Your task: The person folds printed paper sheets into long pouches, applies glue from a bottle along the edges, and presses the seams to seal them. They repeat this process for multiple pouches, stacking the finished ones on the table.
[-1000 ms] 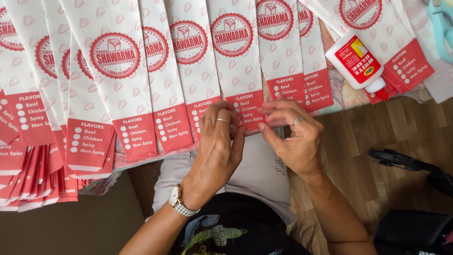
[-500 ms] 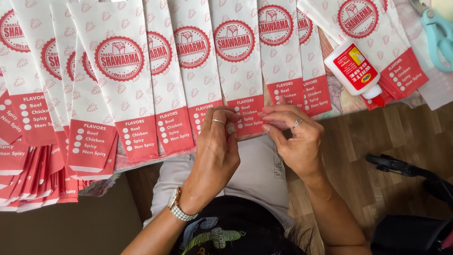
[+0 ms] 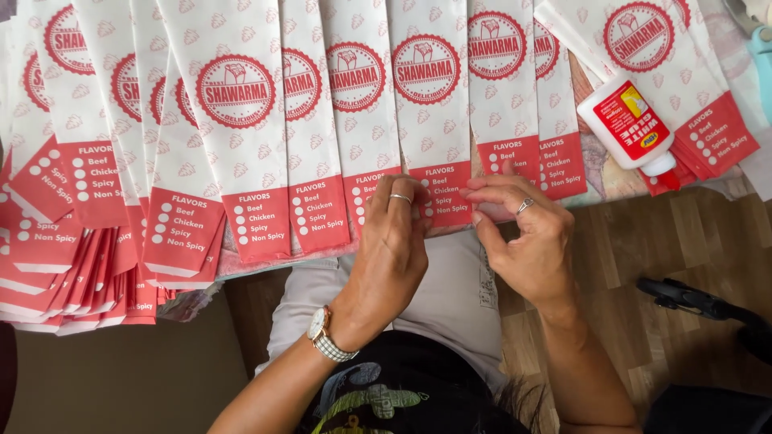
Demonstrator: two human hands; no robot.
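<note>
Nearest the camera: a wristwatch (image 3: 325,336) on the left forearm, over a lap in light cloth.

Left hand (image 3: 392,255) and right hand (image 3: 527,237) meet at the near end of one paper bag (image 3: 431,104), taken here as the landmark. Both sets of fingers are pinched narrow on that bag's red bottom flap (image 3: 444,193); the left fingers cover its left corner, the right fingertips press its right edge. Neither hand holds anything else. How firmly the flap is gripped I cannot tell.

The bag's long axis runs straight away from the hands, red end near, white end with the round red emblem far. The two hands are about equally close to the flap, left perhaps overlapping it more.

Left of the bag: a fanned row of identical bags (image 3: 233,128), overlapping. Right of it: two more bags, then a white glue bottle (image 3: 631,124) lying tilted, cap toward the near right. Farther right: another stack of bags (image 3: 683,72).
</note>
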